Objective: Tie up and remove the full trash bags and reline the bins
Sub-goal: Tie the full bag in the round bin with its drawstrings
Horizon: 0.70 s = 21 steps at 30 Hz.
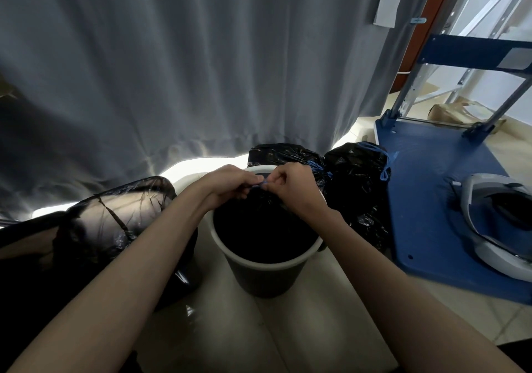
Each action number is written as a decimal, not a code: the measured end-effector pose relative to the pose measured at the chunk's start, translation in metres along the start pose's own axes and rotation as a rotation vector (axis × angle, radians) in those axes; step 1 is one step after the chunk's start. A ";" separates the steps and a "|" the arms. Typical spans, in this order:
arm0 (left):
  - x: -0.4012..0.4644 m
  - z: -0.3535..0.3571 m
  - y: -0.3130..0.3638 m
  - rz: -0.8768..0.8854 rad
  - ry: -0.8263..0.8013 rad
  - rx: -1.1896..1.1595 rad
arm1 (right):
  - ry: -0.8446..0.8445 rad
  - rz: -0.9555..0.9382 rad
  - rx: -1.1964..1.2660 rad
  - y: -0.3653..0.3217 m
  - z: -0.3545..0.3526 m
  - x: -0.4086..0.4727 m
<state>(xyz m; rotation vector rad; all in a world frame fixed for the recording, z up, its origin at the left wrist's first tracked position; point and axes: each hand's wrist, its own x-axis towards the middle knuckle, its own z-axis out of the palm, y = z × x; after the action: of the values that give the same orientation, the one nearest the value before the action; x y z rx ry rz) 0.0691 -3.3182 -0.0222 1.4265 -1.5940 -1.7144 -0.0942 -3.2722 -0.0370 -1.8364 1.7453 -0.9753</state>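
Note:
A dark bin with a white rim (269, 266) stands on the floor in front of me, holding a black trash bag (259, 228). Over its far rim, my left hand (227, 184) and my right hand (290, 184) meet. Both pinch the bag's blue drawstring (262, 184) at its gathered neck. Just behind and to the right sit two tied black bags with blue drawstrings (357, 177). On the left stands another bin lined with a black bag (115, 214), its mouth open.
A grey curtain (187, 70) hangs close behind the bins. A blue platform cart (437, 194) stands to the right, with a grey headset (495, 223) lying on it. The floor is pale tile (244, 335). A brown paper bag (457, 113) lies beyond the cart.

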 end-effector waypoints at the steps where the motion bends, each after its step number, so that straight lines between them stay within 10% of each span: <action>1: -0.001 -0.001 0.001 0.007 -0.010 -0.001 | -0.008 0.012 0.007 -0.001 -0.003 0.000; 10: 0.001 -0.009 0.000 0.101 0.030 0.030 | -0.254 0.393 0.439 -0.007 -0.020 0.003; 21: 0.014 -0.002 -0.018 0.302 0.402 0.580 | -0.503 0.323 0.123 0.009 -0.035 -0.006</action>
<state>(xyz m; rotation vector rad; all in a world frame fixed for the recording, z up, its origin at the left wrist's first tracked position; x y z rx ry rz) 0.0715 -3.3261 -0.0438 1.5454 -2.0181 -0.7595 -0.1257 -3.2618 -0.0214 -1.4933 1.5569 -0.4339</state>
